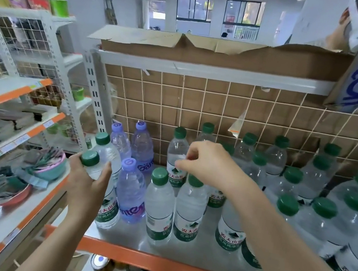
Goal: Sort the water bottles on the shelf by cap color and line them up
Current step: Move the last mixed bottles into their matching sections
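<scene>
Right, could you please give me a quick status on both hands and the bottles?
Left hand grips a green-capped bottle at shelf's left end. Right hand pinches green-capped bottle in front row. Three purple-capped bottles stand among green ones, unsorted.

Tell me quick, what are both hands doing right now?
Left hand: holding a green-capped bottle round its upper part.
Right hand: fingers curled above a green-capped bottle; whether it holds that one cannot be told.

Bright overhead light; wide-angle bending at edges; left side blurred.
</scene>
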Tool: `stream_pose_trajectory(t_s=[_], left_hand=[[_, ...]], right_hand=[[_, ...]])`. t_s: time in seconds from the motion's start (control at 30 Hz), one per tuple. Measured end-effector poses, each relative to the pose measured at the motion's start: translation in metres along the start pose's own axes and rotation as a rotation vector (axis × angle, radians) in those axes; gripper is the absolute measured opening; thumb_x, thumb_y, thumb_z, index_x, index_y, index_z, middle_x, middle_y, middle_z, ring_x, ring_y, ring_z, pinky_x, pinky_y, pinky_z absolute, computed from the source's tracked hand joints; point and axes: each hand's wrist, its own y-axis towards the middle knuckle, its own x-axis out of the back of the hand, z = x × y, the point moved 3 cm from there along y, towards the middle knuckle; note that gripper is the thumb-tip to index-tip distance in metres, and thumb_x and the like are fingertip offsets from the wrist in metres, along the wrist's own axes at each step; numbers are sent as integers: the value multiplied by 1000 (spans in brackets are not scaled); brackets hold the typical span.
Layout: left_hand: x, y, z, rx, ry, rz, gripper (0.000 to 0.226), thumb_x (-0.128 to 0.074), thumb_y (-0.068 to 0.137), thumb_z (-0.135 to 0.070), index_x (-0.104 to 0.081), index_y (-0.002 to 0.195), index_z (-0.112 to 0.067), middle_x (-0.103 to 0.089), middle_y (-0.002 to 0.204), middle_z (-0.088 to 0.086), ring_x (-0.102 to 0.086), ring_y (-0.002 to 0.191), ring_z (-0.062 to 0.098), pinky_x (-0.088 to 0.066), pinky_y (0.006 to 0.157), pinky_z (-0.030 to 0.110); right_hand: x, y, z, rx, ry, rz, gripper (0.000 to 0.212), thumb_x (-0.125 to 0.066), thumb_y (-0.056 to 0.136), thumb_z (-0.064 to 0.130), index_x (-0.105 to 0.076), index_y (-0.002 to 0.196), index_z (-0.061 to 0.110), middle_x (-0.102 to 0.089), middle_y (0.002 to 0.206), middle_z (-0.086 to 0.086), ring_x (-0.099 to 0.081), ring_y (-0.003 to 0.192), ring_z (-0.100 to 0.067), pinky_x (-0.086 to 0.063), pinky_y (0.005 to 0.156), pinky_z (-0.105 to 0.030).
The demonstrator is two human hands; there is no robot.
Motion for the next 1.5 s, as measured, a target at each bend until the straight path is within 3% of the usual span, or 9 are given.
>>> stream_pose_trajectory(t_s=[0.17,0.27,0.5,0.6,0.77,1.07,1.2,1.33,1.5], left_hand=[[14,-2,-47,-384,46,-150,42,-60,88,-20,-45,122,-1,-50,119,17,-47,112,27,-35,99,30],[-1,-11,-68,-546,25,41,36,-49,87,-23,-48,119,-7,-56,115,13,-49,108,20,-36,95,22],[-40,-16,-35,-48,-97,270,35,-63,86,-6,-51,116,-17,-58,102,-11,-54,93,10,-35,73,7],[-46,-15,-28,15,-104,289,31,-62,84,-3,-48,102,-24,-57,86,-15,-54,74,11,-39,62,7],[-53,-14,-25,54,-125,309,26,-56,88,-3,-43,87,-26,-57,81,-3,-51,69,14,-39,61,15],[-56,-14,-26,98,-176,313,28,-54,86,2,-44,86,-23,-59,82,0,-55,72,23,-42,62,19],[-58,-14,-24,162,-196,304,26,-55,89,-2,-44,83,-25,-58,87,3,-53,80,18,-39,64,10],[-56,-16,-28,131,-188,284,24,-56,90,-4,-43,81,-22,-57,84,4,-51,77,17,-37,59,7],[-41,-13,-52,53,-221,164,20,-57,91,-6,-45,82,-19,-56,83,4,-51,78,22,-38,63,25]], right_hand=[[4,38,34,88,137,-65,22,-65,86,38,-65,90,16,-64,93,-1,-59,86,-17,-48,71,-31],[-7,71,53,140,123,-23,24,-65,87,35,-67,98,15,-64,102,-1,-60,91,-18,-49,75,-32],[-60,152,67,149,-75,182,31,-55,92,19,-54,120,7,-58,122,-14,-57,111,-32,-47,81,-33],[-76,167,68,120,-119,206,51,-46,96,12,-34,145,9,-41,145,-14,-48,127,-31,-44,101,-36],[-96,180,60,108,-218,259,62,-46,95,7,-21,151,13,-19,158,-5,-39,134,-31,-40,106,-40],[-89,180,71,87,-328,300,49,-59,91,8,-39,135,8,-51,102,-11,-46,85,-25,-33,51,-27],[-89,172,70,79,-276,227,38,-58,93,9,-46,129,6,-55,118,-14,-47,86,-23,-37,64,-29],[-74,162,73,43,-303,233,9,-59,93,17,-57,97,9,-53,86,-6,-50,75,-20,-34,48,-24],[-36,137,75,40,-77,117,34,-61,93,22,-41,66,14,-42,68,0,-42,58,-14,-29,46,-24]])
